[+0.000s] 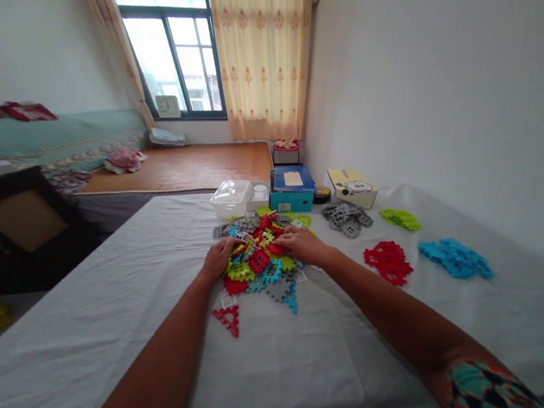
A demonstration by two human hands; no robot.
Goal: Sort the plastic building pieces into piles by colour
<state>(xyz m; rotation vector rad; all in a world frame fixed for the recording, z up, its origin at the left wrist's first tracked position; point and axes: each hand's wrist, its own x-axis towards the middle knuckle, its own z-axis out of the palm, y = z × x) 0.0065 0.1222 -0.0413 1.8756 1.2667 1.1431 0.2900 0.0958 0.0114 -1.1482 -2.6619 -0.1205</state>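
Note:
A mixed heap of flat plastic puzzle pieces [259,255] in red, green, blue and grey lies on the white-covered table [144,294]. My left hand [218,258] rests on the heap's left edge, fingers curled onto the pieces. My right hand [301,242] lies on the heap's right top, fingers closed on a red piece [277,248]. To the right lie sorted piles: grey [348,217], green [400,219], red [388,261] and blue [456,258]. A lone red triangular piece [228,319] lies nearer to me.
At the table's far end stand a clear plastic tub [231,198], a blue box [292,188] and a cream cartoon box [351,186]. A white wall runs along the right. A bed, a wooden mat and a window lie beyond.

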